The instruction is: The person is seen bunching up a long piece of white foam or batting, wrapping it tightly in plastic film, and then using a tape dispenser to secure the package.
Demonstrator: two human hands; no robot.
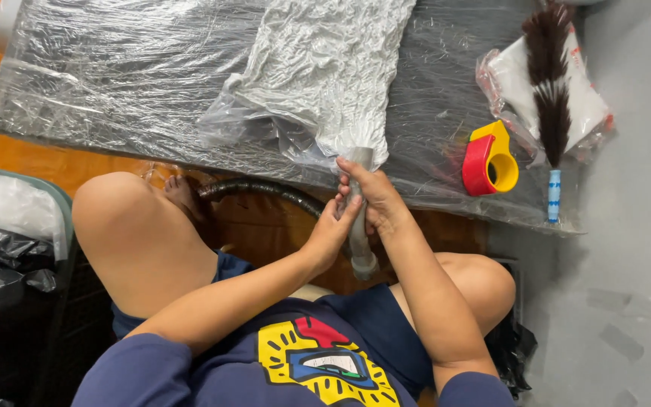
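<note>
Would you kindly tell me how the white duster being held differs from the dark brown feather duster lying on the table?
The white crinkled duster is broad, plastic-bagged and gripped at its handle by the left hand and right hand. The dark brown feather duster is slim, unbagged and untouched, resting on a packet. Both lie on the plastic-wrapped table.

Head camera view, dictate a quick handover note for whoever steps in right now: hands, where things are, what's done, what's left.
Left hand and right hand: both closed around the grey handle of the white duster.
The duster head lies on the plastic-wrapped table, loosely covered in a clear bag.
Done: the bag is over the head.
Left: the bag's mouth looks unsealed at the handle.
Nearby: red-and-yellow tape dispenser, bagged brown feather duster.
</note>
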